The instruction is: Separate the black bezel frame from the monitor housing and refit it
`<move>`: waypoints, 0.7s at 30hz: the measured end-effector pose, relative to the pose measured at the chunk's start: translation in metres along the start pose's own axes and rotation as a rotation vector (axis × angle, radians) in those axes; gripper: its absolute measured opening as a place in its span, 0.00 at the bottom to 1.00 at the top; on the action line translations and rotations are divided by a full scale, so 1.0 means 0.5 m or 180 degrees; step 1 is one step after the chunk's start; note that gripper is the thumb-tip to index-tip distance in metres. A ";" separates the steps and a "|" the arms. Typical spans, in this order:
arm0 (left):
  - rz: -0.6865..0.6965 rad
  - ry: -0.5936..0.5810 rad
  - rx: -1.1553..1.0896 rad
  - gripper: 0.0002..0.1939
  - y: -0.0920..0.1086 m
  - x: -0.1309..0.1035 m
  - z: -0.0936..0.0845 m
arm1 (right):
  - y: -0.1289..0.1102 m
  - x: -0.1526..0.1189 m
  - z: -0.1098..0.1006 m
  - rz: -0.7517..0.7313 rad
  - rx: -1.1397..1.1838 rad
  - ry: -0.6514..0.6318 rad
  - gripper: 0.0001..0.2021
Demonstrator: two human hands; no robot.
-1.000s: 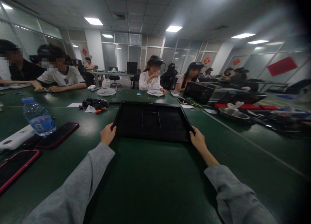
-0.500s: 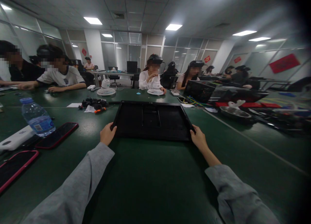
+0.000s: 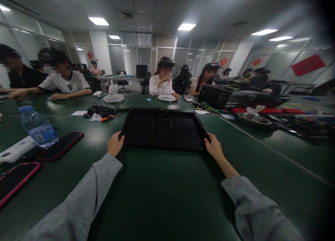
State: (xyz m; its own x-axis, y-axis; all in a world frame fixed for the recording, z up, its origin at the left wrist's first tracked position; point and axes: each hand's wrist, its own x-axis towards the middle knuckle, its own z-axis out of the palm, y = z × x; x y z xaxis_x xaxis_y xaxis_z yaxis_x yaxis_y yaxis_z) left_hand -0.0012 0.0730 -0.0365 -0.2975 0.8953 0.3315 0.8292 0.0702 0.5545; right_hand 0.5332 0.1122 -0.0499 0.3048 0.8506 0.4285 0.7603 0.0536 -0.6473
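A wide black monitor casing [image 3: 138, 134] lies on the green table in front of me, its raised rim and hollow side facing up. A rectangular recess shows in its middle. My left hand [image 3: 115, 144] is closed round the near left corner, thumb on the rim. At the near right corner, my right hand [image 3: 213, 145] grips the edge in the same way. The fingers of both hands are partly hidden behind the casing. Between my forearms the bare green tabletop [image 3: 162, 192] shows.
To the left stand a water bottle [image 3: 39, 127], two red-edged phones [image 3: 62, 145] and a white device [image 3: 17, 149]. Black gear [image 3: 101, 111] lies beyond. On the right are a metal bowl [image 3: 253, 119] and opened electronics [image 3: 216, 96]. Several people sit across, near two white fans [image 3: 167, 97].
Both hands keep their hold on the casing, which stays almost in place. The view has shifted very slightly.
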 end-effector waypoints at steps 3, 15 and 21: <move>0.0011 -0.0005 0.0002 0.22 0.001 0.000 -0.001 | 0.000 0.000 0.000 0.0002 -0.0014 -0.0005 0.23; -0.0106 0.0030 -0.0041 0.19 0.039 -0.019 -0.026 | -0.003 -0.002 -0.004 0.0008 -0.0052 -0.0032 0.24; -0.0091 0.0053 -0.0063 0.19 0.032 -0.016 -0.023 | -0.005 -0.004 0.000 -0.0066 0.0005 0.0020 0.23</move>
State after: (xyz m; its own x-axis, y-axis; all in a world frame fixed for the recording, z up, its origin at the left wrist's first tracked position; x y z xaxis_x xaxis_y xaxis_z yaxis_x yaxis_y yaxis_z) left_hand 0.0090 0.0617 -0.0213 -0.3290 0.8855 0.3280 0.8108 0.0868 0.5788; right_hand 0.5306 0.1105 -0.0491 0.2927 0.8460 0.4457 0.7655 0.0720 -0.6394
